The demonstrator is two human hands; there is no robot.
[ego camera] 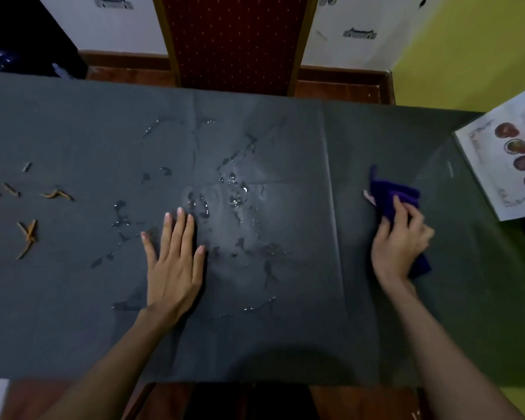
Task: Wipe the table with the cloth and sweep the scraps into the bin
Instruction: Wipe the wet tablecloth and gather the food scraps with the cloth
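A dark grey covered table (285,344) fills the view. Water drops and smears (234,192) lie across its middle. Several orange-brown scraps (28,234) are scattered at the far left. My right hand (400,241) grips a purple cloth (388,192) on the table's right part, apart from the water. My left hand (173,262) lies flat, fingers spread, pressing the table cover at the wet patch's near left edge. No bin is in view.
A printed sheet with round dark pictures (509,165) lies at the right edge of the table. A red upholstered chair (234,40) stands behind the far edge. Wooden floor shows below the near edge.
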